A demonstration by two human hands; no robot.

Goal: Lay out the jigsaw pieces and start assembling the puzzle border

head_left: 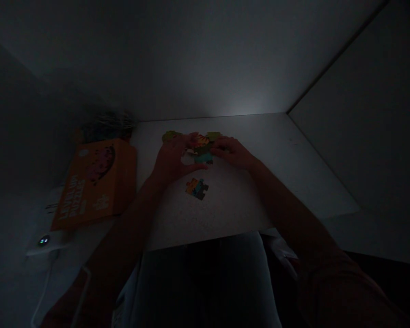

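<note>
In the dim light, several puzzle pieces (202, 149) lie together near the back of the white table, showing green, orange and teal. My left hand (172, 157) rests at their left side, its thumb stretched out and wide of the fingers. A green piece (171, 135) shows beyond its fingers. From the right, my right hand (235, 154) has its fingers curled in at the edge of a puzzle piece; the contact is dark and partly hidden. Nearer to me, apart from both hands, lies a loose orange and teal puzzle piece (197, 188).
An orange puzzle box (92, 182) stands at the left, with a dark bundle (105, 127) behind it. A white device with a lit display (43, 240) and cable sits at the lower left. A wall (205, 68) rises behind the table (205, 228).
</note>
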